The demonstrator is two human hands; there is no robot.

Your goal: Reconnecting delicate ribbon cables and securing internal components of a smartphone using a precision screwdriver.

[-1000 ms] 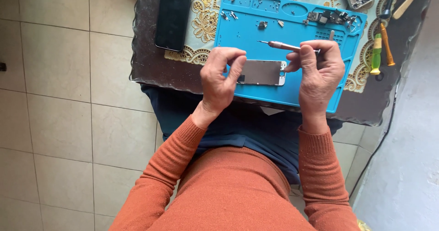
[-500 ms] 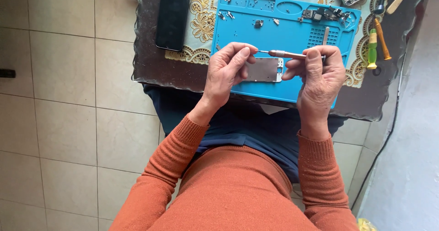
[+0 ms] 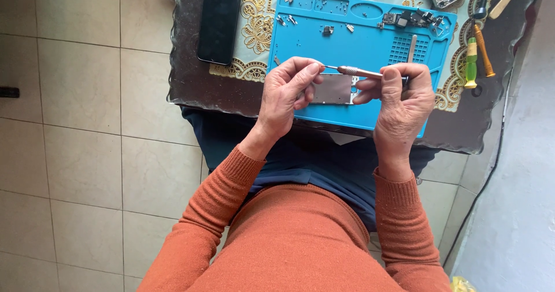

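Blue mat [image 3: 370,43] at table edge | right hand [image 3: 402,98] grips screwdriver [image 3: 359,71] | left hand [image 3: 287,93] pinches its tip

I wear a rust-orange knitted sweater, finely flecked, with long sleeves ending in ribbed cuffs at my wrists. Below it, dark navy trousers cover my lap. My left hand [image 3: 287,93] and right hand [image 3: 402,104] are bare, without rings or gloves.

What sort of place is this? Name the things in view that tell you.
Probably a small phone-repair spot, perhaps at home: a blue mat with small parts on a table, a screwdriver in the right hand, the left hand at its tip, and a black phone nearby.
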